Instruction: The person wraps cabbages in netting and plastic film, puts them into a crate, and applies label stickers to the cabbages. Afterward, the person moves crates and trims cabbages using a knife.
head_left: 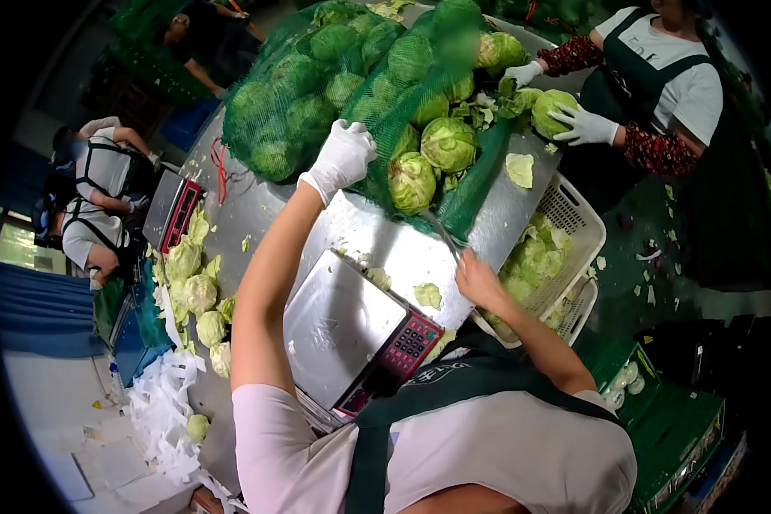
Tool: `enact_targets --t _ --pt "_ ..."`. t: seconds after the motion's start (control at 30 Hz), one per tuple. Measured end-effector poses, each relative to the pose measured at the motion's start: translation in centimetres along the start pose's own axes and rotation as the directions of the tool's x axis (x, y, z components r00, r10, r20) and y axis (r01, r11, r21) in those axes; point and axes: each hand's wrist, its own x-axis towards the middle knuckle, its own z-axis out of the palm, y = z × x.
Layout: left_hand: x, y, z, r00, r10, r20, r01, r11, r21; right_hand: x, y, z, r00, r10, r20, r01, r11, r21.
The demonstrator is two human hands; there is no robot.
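Observation:
My left hand (343,161), in a white glove, is closed on the edge of a green mesh bag (377,167) of cabbages. Bare, my right hand (481,281) grips a knife (442,230), its narrow blade pointing toward the torn-open end of the mesh; the handle is hidden in my fingers. Just beyond the blade, a cabbage (412,182) lies in the opening, with another cabbage (448,144) behind it. A second full mesh bag (287,111) lies to the left. Between my arms sits a scale (343,321) with a red keypad.
Across the metal table (497,214), a co-worker's gloved hands hold a cabbage (553,114). At right stands a white crate (587,214) of leaves. Trimmed cabbages (200,293) and another scale (180,214) line the left side. Other people are at far left and behind.

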Motion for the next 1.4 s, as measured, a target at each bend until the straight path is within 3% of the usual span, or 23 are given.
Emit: enact_targets --t 0.1,0.3,0.33,0.37,0.4,0.43,0.47,0.5,0.57,0.67,0.7,0.73,0.83,0.87,0.9,0.97,1.0,1.07,1.1,1.17,1.23,1.27,1.4 --pt "0.2 1.0 -2.5 0.998 0.035 0.049 -0.035 0.999 0.0 4.6 -4.1 -1.6 0.995 -0.082 -0.062 0.083 0.996 0.021" --pt "-0.1 2.2 -3.6 0.997 0.081 0.005 -0.082 0.994 0.071 11.8 -4.8 7.4 0.997 0.064 -0.037 -0.062 0.997 0.054" --pt "-0.3 1.6 -3.3 0.999 0.053 0.007 -0.054 0.997 0.058 10.0 -6.0 6.9 0.997 0.04 0.067 -0.039 0.999 -0.02" --pt "-0.7 0.5 -2.7 1.0 0.028 0.01 -0.028 0.999 0.045 8.2 -4.4 8.6 0.996 -0.07 -0.047 0.07 0.998 0.001" --pt "-1.3 -1.0 -1.3 0.998 -0.063 0.012 0.063 0.996 0.063 6.7 -3.1 8.7 0.988 0.058 0.145 -0.056 0.998 -0.018" --pt "-2.2 -2.5 -0.3 0.99 -0.136 0.023 0.135 0.99 0.034 4.5 -1.5 8.3 0.977 0.087 0.193 -0.083 0.996 -0.027" --pt "-2.9 -4.2 0.4 0.965 -0.26 0.041 0.257 0.964 0.075 2.0 2.9 10.3 0.923 -0.029 0.383 0.074 0.992 -0.103" --pt "-3.7 -5.6 1.6 0.93 -0.368 0.004 0.368 0.929 -0.041 -1.7 3.4 9.6 0.94 0.099 0.326 -0.062 0.991 -0.122" --pt "-3.9 -6.6 3.3 0.947 -0.32 0.012 0.32 0.947 -0.005 -4.6 8.2 11.0 0.968 -0.103 0.228 0.149 0.97 -0.194" --pt "-3.9 -4.5 7.1 0.87 -0.458 0.183 0.459 0.888 0.036 -2.6 2.6 2.9 0.992 0.126 -0.007 -0.126 0.992 0.008" --pt "-3.6 -4.9 9.3 0.833 -0.386 0.396 0.489 0.849 -0.202 -1.5 2.6 1.8 0.994 0.085 -0.065 -0.082 0.995 0.051" --pt "-2.7 -4.1 8.2 0.784 -0.453 0.424 0.604 0.716 -0.35 -0.5 1.5 0.0 0.994 0.076 -0.075 -0.075 0.997 0.023" --pt "1.0 -0.6 4.3 0.71 -0.674 0.204 0.668 0.552 -0.5 2.6 0.4 -2.5 0.994 0.026 -0.105 -0.037 0.994 -0.1" --pt "2.3 0.5 2.9 0.683 -0.728 0.057 0.639 0.557 -0.531 3.7 1.0 -2.3 0.992 -0.008 -0.128 -0.027 0.963 -0.268" --pt "3.7 1.4 1.9 0.66 -0.75 -0.033 0.64 0.585 -0.498 4.7 2.2 -1.8 0.983 0.062 -0.171 -0.093 0.979 -0.181" --pt "4.6 3.7 -0.5 0.735 -0.629 -0.252 0.428 0.719 -0.547 5.8 2.9 -1.8 0.97 0.198 -0.141 -0.23 0.935 -0.269" --pt "5.6 5.0 0.7 0.83 -0.531 -0.172 0.326 0.712 -0.622 5.5 4.0 -1.4 0.965 0.223 -0.141 -0.256 0.919 -0.299" --pt "6.2 7.8 3.4 0.909 -0.367 -0.199 0.117 0.681 -0.723 4.3 5.8 -1.0 0.937 0.342 -0.068 -0.348 0.906 -0.242" --pt "6.4 9.1 5.6 0.931 -0.329 -0.158 0.085 0.617 -0.782 3.4 7.6 -0.3 0.951 0.305 -0.052 -0.309 0.925 -0.222" --pt "4.6 10.1 6.1 0.909 -0.376 0.181 0.363 0.501 -0.786 1.9 9.6 0.2 0.964 0.263 -0.04 -0.266 0.941 -0.208" --pt "3.7 11.1 7.4 0.809 -0.561 -0.175 0.288 0.639 -0.713 1.0 9.4 -0.2 0.949 0.313 -0.039 -0.315 0.933 -0.174" --pt "4.4 11.2 7.1 0.815 -0.514 0.27 0.529 0.466 -0.709 0.9 9.0 -0.5 0.952 0.304 -0.041 -0.307 0.935 -0.177" --pt "3.8 10.6 6.2 0.657 -0.575 0.488 0.709 0.251 -0.66 0.2 9.4 -0.5 0.951 0.307 -0.041 -0.309 0.942 -0.131"
